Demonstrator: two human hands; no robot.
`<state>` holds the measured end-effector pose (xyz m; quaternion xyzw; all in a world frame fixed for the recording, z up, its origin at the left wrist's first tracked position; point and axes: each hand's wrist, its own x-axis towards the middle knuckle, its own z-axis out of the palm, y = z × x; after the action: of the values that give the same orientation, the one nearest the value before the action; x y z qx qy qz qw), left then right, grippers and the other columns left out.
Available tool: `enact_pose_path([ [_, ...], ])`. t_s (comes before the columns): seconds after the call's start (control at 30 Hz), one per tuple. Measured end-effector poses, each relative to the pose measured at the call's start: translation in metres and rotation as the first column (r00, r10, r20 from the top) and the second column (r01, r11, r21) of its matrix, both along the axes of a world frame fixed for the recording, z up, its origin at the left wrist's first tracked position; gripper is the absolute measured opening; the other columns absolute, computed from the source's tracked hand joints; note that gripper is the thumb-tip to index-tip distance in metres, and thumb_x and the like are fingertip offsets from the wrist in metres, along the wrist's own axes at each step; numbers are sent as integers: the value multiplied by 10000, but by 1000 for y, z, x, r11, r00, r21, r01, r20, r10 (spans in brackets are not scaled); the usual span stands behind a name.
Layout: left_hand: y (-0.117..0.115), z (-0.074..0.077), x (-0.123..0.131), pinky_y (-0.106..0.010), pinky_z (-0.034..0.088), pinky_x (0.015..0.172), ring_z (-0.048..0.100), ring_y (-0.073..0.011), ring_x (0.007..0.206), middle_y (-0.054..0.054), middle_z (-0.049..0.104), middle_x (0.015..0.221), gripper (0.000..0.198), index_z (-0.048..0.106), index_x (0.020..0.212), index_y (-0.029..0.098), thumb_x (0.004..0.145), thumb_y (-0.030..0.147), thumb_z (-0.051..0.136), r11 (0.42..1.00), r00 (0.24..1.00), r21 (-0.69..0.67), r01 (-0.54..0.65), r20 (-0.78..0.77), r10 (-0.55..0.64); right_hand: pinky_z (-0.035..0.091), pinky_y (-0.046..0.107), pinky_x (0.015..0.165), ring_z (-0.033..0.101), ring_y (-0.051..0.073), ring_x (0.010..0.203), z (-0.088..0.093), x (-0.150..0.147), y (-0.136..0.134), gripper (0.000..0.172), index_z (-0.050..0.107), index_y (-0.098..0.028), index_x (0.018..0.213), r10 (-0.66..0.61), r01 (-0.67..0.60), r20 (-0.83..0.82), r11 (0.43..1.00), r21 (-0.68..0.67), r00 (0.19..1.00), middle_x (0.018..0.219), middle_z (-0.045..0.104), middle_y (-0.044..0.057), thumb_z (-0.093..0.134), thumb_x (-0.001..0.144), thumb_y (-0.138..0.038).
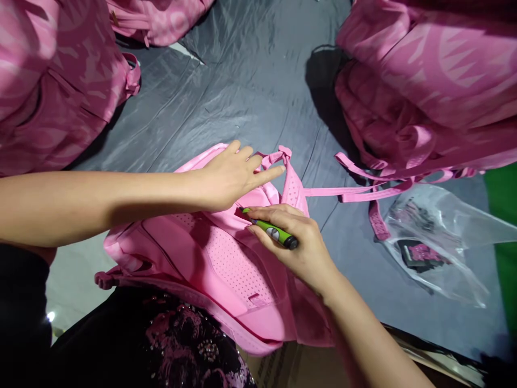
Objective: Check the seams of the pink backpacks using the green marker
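Work looks midway: the backpack [226,269] lies at the near edge of the counter [242,86], the left hand [228,175] spread open on its top, the right hand [301,250] grasping a tool [271,231], its tip at the upper seam.

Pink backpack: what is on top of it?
On the backpack, the left hand lies near the top; the right hand holds a green tool against it. Fabric beneath both hands is covered.

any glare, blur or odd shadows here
Head view: centre sharp, even the green pen-shaped tool in the right hand; sheen on the dark grey plastic sheet, glare on the clear plastic bag; the left hand shades the pink mesh-backed backpack; edges bulge.
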<state>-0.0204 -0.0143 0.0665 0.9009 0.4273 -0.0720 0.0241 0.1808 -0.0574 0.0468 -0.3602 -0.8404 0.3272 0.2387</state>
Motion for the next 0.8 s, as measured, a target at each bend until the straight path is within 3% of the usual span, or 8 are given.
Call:
enact_pose_path([
  [0.53, 4, -1, -2, -443, 319, 1033, 460, -352, 1278, -160, 476, 1495, 779, 154, 1608, 255, 928, 259, 536, 1000, 999, -18, 23, -26, -23, 560, 424, 808, 699, 222, 868, 2, -16, -3, 141, 729, -236, 1031, -46, 42, 54, 997, 70, 997, 955, 775, 46, 675, 906, -275],
  [0.8, 3, 1, -3, -419, 316, 1017, 473, -342, 1267, -155, 441, 1537, 796, 161, 1607, 255, 917, 273, 558, 1000, 1000, -29, 8, -13, -8, 531, 440, 836, 709, 231, 879, -1, -25, -13, 136, 737, -241, 1005, -193, 186, 74, 978, 90, 979, 958, 778, 42, 687, 902, -313],
])
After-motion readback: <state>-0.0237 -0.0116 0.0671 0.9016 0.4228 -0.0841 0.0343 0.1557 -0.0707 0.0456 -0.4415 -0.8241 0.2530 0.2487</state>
